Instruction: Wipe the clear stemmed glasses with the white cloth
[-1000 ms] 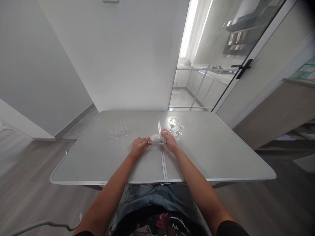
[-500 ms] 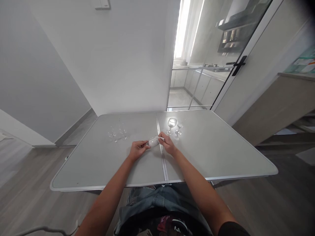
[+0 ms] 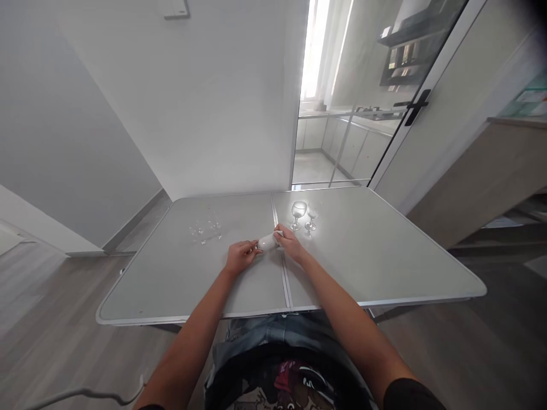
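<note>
Near the table's centre seam, a clear stemmed glass (image 3: 267,243) lies tilted on its side between my hands. My left hand (image 3: 239,257) is closed round its stem end, with thumb and fingers pinched; the foot is largely hidden. At the rim end, my right hand (image 3: 290,244) is closed with a small white piece (image 3: 279,233) in its fingers, cloth or paper by its look, against the bowl. Just beyond the right hand, a round-bowled stemmed glass (image 3: 298,209) and a smaller stemmed glass (image 3: 311,214) stand upright.
Several clear glasses (image 3: 212,229), faint against the surface, stand at the left on the pale folding table (image 3: 363,256). A wall (image 3: 222,114) rises behind the table, with a glazed door (image 3: 354,114) to its right. A cable (image 3: 85,393) lies on the floor at lower left.
My right hand has shifted slightly at the glass's rim end, and more of the white piece shows above its fingers. The left hand keeps its hold. The camera view has shifted a little.
</note>
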Available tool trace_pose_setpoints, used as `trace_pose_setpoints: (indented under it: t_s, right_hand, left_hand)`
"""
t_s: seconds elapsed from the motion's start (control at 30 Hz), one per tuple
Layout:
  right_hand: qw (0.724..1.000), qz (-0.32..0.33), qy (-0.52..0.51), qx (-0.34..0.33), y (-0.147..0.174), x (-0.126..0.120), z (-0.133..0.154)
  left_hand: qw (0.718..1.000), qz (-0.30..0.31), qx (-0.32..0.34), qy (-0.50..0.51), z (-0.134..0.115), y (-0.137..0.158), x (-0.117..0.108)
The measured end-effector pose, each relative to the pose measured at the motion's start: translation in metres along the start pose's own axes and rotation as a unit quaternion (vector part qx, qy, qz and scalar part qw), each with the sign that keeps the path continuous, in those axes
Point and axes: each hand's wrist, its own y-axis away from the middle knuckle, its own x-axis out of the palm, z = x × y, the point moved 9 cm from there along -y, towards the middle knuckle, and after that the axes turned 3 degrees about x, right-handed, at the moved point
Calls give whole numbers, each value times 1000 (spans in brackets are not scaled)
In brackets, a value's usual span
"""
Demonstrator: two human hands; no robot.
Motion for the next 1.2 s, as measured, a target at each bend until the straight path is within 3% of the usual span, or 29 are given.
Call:
trace_pose_setpoints:
  t_s: [0.13,0.27,0.33,0.43,0.53,0.63,0.73,0.87,0.93,1.03,1.13,1.2]
  right_hand:
    - [978,-21,-158,131,-2,-7,-28]
    - [970,-52,-177,156,0,-13,-33]
    - [981,-48,-148,116,0,-10,-22]
    - [999,-23,-28,-2,3,-2,5]
    - [992,7,93,-87,10,7,22]
    - [968,0,194,-157,16,6,31]
    - [926,-27,288,-243,23,4,41]
    - [875,-36,363,-318,29,15,49]
    - [886,-83,343,-302,29,13,49]
    - [922,-242,222,-206,29,-14,41]
    - [900,-399,123,-129,42,-43,29]
    - [890,-428,109,-114,47,-49,26]
  left_hand:
    - [992,15,57,-109,-14,-3,2]
    - [992,28,66,-108,-17,-2,5]
    - [997,21,46,-65,-12,-1,4]
    - [998,16,-13,55,-2,0,2]
    - [981,32,-87,168,8,1,4]
    - [959,52,-145,239,12,2,10]
    - [942,45,-185,276,16,4,14]
    - [946,-3,-189,262,21,3,10]
    - [952,-32,-179,245,22,1,5]
    - [959,-57,-168,222,21,1,0]
    - [966,-41,-149,205,14,-1,1]
    - [971,-23,-133,198,9,-2,3]
